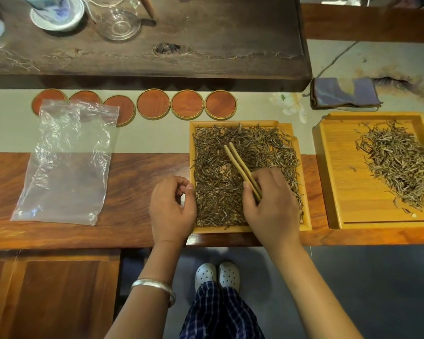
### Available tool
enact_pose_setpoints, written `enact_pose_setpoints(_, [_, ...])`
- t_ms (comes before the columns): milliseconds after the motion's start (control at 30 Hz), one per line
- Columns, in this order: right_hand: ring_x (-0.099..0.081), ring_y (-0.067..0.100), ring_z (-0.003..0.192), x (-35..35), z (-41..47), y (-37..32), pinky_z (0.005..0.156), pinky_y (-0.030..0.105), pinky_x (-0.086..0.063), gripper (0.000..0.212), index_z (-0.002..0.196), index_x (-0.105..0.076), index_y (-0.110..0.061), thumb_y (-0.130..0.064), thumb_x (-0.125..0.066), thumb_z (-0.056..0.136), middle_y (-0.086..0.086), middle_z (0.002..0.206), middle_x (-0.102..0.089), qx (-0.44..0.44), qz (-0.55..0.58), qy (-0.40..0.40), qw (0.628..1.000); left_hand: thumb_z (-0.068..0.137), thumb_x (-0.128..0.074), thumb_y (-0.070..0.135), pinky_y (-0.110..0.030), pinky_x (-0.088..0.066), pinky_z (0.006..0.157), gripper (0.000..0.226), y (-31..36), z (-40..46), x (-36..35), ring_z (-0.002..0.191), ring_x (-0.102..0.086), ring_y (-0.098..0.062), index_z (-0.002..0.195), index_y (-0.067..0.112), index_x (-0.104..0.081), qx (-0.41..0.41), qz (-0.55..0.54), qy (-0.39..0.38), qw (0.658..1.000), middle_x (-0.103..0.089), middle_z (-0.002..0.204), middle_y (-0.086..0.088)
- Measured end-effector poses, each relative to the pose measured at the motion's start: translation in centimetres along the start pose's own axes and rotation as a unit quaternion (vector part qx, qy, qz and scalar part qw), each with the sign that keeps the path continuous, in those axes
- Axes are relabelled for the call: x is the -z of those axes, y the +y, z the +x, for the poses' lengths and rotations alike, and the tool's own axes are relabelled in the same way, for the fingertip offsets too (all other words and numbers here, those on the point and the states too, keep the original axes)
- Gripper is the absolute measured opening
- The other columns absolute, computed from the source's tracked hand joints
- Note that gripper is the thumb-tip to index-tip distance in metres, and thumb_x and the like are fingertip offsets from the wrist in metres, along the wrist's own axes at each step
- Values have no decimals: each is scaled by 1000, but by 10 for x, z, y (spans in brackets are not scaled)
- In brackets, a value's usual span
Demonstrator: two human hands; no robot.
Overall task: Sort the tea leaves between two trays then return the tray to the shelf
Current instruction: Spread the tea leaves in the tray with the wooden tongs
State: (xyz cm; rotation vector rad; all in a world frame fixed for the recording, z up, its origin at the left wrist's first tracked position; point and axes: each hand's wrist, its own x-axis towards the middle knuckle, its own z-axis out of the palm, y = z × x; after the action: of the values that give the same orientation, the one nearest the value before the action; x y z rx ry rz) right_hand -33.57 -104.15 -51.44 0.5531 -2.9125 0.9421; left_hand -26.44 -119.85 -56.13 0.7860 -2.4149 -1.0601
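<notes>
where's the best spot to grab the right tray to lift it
Judging by its pose, take the right tray by its bare left rim, coming in from the left. The tea leaves pile toward its right, and the raised rim gives fingers an edge; keep it level.

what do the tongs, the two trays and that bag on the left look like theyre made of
Tongs: pale, matte strips, probably bamboo.
Left tray and right tray: light yellow wood or bamboo, fine straight grain, smooth satin finish.
Bag: thin clear plastic, crinkled and glinting, the table visible through it.
</notes>
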Motion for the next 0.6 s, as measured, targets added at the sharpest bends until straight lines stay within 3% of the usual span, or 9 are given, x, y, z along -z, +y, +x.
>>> enact_pose_setpoints(200, [-51,18,71,-11,-10,-15,50,25,-43,4,86,-58,-8,-12,-59,86,3,84,-53,62,-21,-37,997,84,-49,27,-21,-32,68,18,1,0,0,69,-50,-15,80,13,-60,-4,1,1,1000,-55,73,5])
enact_pose_setpoints(300, [-53,19,70,-10,-13,-12,47,26,-46,3,87,-59,-8,-11,-61,86,3,84,-54,55,-17,-26,998,85,-50,24,-21,-32,68,16,1,0,0,70,-50,-15,80,13,-60,-1,3,1,1000,-55,74,4])
enact_pose_setpoints(467, [-55,18,73,-10,-24,-14,54,20,-43,4,87,-61,-10,-12,-61,85,2,85,-57,84,-38,-36,995,84,-55,19,-23,-33,68,10,0,0,0,71,-51,-16,80,12,-60,4,12,-2,1000,-55,74,4])
enact_pose_setpoints(600, [-55,21,71,-3,-26,-9,52,25,-45,5,88,-62,-6,-9,-63,85,5,85,-57,50,-7,-38,998,84,-51,24,-22,-32,68,15,0,0,0,71,-51,-15,81,12,-60,-1,10,2,1000,-55,75,4])
